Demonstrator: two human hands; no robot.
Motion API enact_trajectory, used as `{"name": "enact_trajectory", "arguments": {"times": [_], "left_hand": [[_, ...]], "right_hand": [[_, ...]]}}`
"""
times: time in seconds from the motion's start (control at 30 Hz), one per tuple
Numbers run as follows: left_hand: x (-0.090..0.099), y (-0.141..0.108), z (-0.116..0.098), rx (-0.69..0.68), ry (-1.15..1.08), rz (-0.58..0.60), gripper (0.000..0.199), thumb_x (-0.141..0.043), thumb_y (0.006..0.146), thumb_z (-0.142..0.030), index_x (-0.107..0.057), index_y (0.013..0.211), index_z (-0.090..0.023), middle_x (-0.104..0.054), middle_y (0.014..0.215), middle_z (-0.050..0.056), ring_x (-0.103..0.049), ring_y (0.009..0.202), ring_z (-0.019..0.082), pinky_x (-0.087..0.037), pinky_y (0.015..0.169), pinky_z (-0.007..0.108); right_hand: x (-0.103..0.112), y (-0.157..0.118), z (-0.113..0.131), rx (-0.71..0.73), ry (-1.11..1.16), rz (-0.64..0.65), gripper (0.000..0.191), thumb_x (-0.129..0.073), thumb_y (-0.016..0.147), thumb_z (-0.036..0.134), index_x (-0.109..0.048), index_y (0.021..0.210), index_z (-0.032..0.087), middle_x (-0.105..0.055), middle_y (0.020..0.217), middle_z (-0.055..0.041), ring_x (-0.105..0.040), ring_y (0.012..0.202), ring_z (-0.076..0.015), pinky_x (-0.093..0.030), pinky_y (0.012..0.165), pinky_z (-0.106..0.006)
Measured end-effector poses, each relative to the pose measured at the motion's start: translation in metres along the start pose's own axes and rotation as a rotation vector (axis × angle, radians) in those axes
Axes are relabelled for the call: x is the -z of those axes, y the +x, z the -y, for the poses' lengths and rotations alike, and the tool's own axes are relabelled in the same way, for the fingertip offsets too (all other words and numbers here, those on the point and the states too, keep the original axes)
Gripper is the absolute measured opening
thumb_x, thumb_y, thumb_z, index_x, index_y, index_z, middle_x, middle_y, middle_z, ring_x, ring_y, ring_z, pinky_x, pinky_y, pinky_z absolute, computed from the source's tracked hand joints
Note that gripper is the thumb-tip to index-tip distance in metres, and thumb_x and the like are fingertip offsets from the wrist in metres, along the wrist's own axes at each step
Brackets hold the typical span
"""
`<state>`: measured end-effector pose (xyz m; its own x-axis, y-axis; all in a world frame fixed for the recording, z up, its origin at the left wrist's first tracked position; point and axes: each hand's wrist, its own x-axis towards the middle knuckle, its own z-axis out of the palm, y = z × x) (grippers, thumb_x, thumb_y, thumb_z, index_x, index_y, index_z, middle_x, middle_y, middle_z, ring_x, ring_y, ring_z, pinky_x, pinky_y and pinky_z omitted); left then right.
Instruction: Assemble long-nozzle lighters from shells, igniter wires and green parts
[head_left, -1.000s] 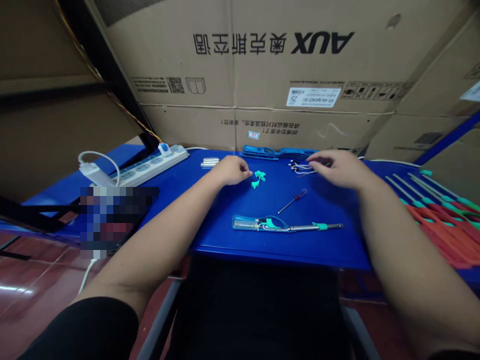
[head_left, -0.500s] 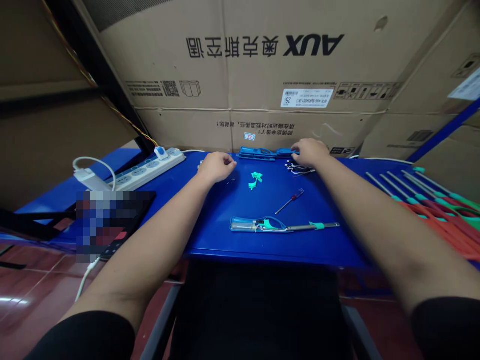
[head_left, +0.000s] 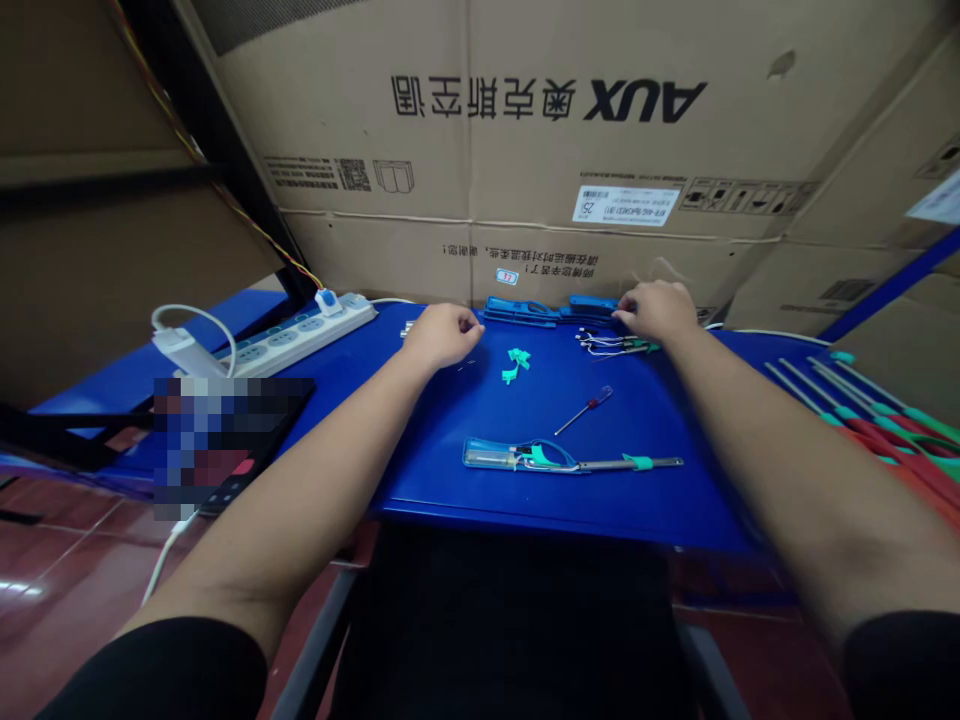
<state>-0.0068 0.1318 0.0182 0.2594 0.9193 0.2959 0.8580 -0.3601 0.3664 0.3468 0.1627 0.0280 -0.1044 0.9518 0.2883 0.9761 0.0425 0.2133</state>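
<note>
My left hand (head_left: pixel 444 337) hovers over the table's back left part, its fingers curled together; whatever they hold is hidden. Small metal parts (head_left: pixel 408 327) lie behind its wrist, and tiny screws (head_left: pixel 466 365) lie below its fingertips. At the back right, my right hand (head_left: pixel 660 308) has bent fingers slightly apart, next to the end of the blue plastic handle shells (head_left: pixel 521 311). Whether it touches them I cannot tell. Below it are wired igniter parts (head_left: pixel 619 344). Green plastic triggers (head_left: pixel 516 362) lie mid-table. Nearer me are a screwdriver (head_left: pixel 594 403) and an opened long-nosed lighter (head_left: pixel 489 457).
A white power strip (head_left: pixel 307 330) with a plugged-in charger (head_left: pixel 184 350) stands at left, beside a blurred-out dark device (head_left: pixel 289 405). Several red and green long-nosed lighters (head_left: pixel 889 430) lie at right. A large cardboard sheet (head_left: pixel 525 150) rises behind the blue table (head_left: pixel 420 460).
My right hand has shifted to the right, uncovering more of the handle shells and the wired parts. My left hand stays about where it was. The view has shifted slightly.
</note>
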Motion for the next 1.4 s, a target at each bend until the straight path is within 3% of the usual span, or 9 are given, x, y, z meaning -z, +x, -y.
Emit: {"name": "enact_trajectory", "arguments": {"times": [0.13,0.23,0.33,0.43,0.57,0.73,0.83,1.1,1.4], "left_hand": [[0.013,-0.012,-0.020,-0.149,0.009,-0.077,0.032,-0.061,0.090,-0.035,-0.073,0.115,-0.019,-0.069,0.110,0.009,-0.063,0.103,0.023,-0.049,0.095,0.035],[0.032,-0.040,-0.046,-0.422,0.074,-0.207,0.058,-0.070,0.086,-0.041,-0.058,0.139,-0.021,-0.060,0.131,0.010,-0.055,0.121,0.027,-0.045,0.105,0.041],[0.047,-0.077,-0.063,-0.558,0.197,-0.163,0.064,-0.078,0.080,-0.041,-0.059,0.138,-0.020,-0.062,0.133,0.010,-0.057,0.119,0.029,-0.047,0.102,0.044],[0.050,-0.108,-0.061,-0.593,0.217,-0.076,0.038,-0.069,0.089,-0.041,-0.070,0.120,-0.019,-0.072,0.113,0.008,-0.064,0.103,0.026,-0.051,0.093,0.042],[0.043,-0.128,-0.041,-0.578,0.143,0.038,0.037,-0.067,0.090,-0.045,-0.071,0.119,-0.022,-0.072,0.113,0.008,-0.065,0.101,0.025,-0.052,0.090,0.040],[0.034,-0.137,-0.029,-0.479,-0.061,0.197,0.036,-0.068,0.089,-0.046,-0.072,0.116,-0.022,-0.073,0.107,0.006,-0.067,0.096,0.021,-0.053,0.086,0.034],[0.029,-0.140,-0.027,-0.429,-0.106,0.222,0.035,-0.069,0.088,-0.047,-0.073,0.114,-0.023,-0.073,0.105,0.006,-0.067,0.096,0.021,-0.053,0.088,0.035],[0.021,-0.141,-0.026,-0.407,-0.129,0.280,0.036,-0.071,0.087,-0.046,-0.072,0.114,-0.023,-0.072,0.107,0.006,-0.065,0.099,0.022,-0.051,0.090,0.036],[0.014,-0.139,-0.021,-0.379,-0.204,0.305,0.038,-0.073,0.085,-0.044,-0.071,0.117,-0.024,-0.069,0.109,0.006,-0.064,0.103,0.022,-0.050,0.094,0.036]], "right_hand": [[0.030,-0.020,0.011,0.017,0.099,-0.130,0.035,-0.048,0.094,0.037,-0.074,0.110,0.018,-0.074,0.107,-0.0144,-0.063,0.101,-0.0303,-0.044,0.085,-0.042],[0.052,-0.053,0.039,0.002,0.610,-0.197,0.029,-0.052,0.091,0.036,-0.074,0.099,0.018,-0.076,0.089,-0.0097,-0.066,0.078,-0.0241,-0.048,0.071,-0.036],[0.066,-0.093,0.075,0.141,1.038,0.057,0.026,-0.058,0.088,0.041,-0.071,0.087,0.019,-0.074,0.075,-0.0046,-0.065,0.066,-0.0186,-0.048,0.062,-0.030],[0.071,-0.122,0.101,0.283,1.166,0.266,0.021,-0.062,0.087,0.039,-0.071,0.086,0.020,-0.074,0.073,-0.0012,-0.065,0.064,-0.0154,-0.048,0.061,-0.027],[0.071,-0.138,0.112,0.324,1.142,0.420,0.017,-0.057,0.091,0.032,-0.071,0.090,0.021,-0.076,0.080,0.0000,-0.068,0.070,-0.0147,-0.050,0.064,-0.027],[0.068,-0.142,0.115,0.638,0.943,0.277,0.037,-0.069,0.087,0.041,-0.071,0.119,0.023,-0.072,0.114,-0.0064,-0.067,0.099,-0.0202,-0.051,0.084,-0.034],[0.065,-0.144,0.118,0.723,0.874,0.263,0.048,-0.075,0.081,0.045,-0.071,0.122,0.022,-0.069,0.116,-0.0078,-0.065,0.103,-0.0226,-0.050,0.089,-0.037],[0.060,-0.148,0.123,0.731,0.686,0.234,0.040,-0.069,0.084,0.041,-0.074,0.117,0.020,-0.070,0.110,-0.0087,-0.064,0.103,-0.0259,-0.050,0.089,-0.039],[0.059,-0.150,0.125,0.701,0.667,0.274,0.038,-0.069,0.083,0.039,-0.075,0.115,0.020,-0.069,0.111,-0.0089,-0.066,0.099,-0.0250,-0.052,0.085,-0.038]]}}
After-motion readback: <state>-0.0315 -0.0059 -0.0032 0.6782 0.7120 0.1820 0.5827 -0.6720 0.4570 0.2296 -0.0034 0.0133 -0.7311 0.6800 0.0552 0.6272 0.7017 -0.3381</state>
